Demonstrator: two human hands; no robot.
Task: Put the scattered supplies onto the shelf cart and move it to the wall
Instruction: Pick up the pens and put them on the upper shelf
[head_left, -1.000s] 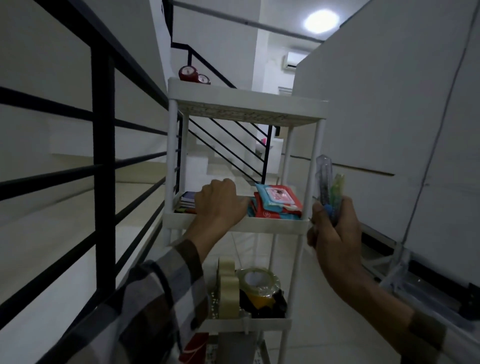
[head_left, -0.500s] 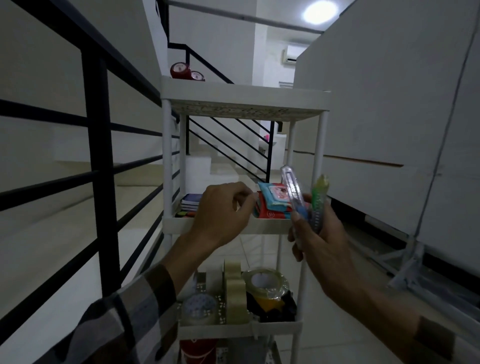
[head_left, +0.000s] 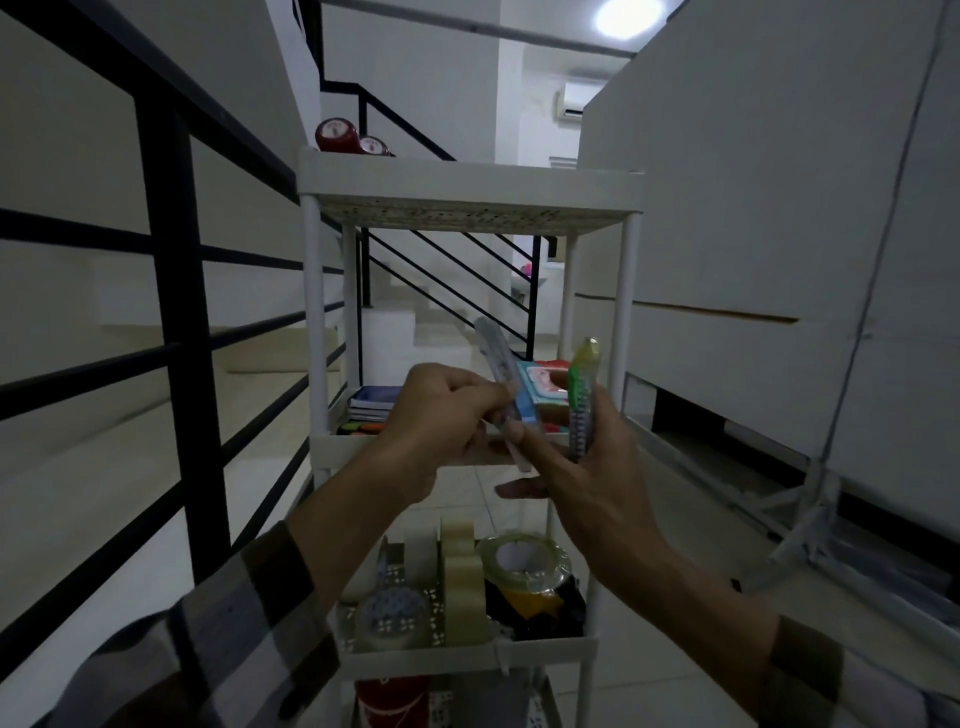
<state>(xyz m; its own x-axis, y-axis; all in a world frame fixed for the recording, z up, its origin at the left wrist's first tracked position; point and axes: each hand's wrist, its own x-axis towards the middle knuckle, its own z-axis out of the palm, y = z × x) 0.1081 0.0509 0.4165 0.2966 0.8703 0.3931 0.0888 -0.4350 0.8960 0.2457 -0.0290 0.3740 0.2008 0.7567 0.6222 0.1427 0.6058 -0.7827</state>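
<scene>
Nearest me, two plaid sleeves (head_left: 244, 623) came up from the bottom edge. On the lower shelf of the white cart (head_left: 467, 176), at six o'clock from the hands, I saw rolls of tape (head_left: 460, 582): one cream roll on edge, a clear roll (head_left: 522, 564) lying tilted at its three o'clock, and a smaller roll at its nine o'clock. The hands met in front of the middle shelf. My left hand (head_left: 431, 415) was curled, fingertips pinching the lower part of a clear and blue cutter (head_left: 506, 379) that slanted up toward eleven o'clock. My right hand (head_left: 576, 467) was closed around a green and yellow cutter (head_left: 581, 400) standing nearly upright, and its thumb also touched the blue cutter. Behind the hands on the middle shelf lay notebooks (head_left: 371, 402) at nine o'clock and a red and blue packet (head_left: 543, 384) at twelve. On the top shelf, at its far left corner, stood two red round objects (head_left: 337, 134). A black railing (head_left: 171, 291) ran along at nine o'clock, and a white wall (head_left: 779, 182) at three o'clock.
</scene>
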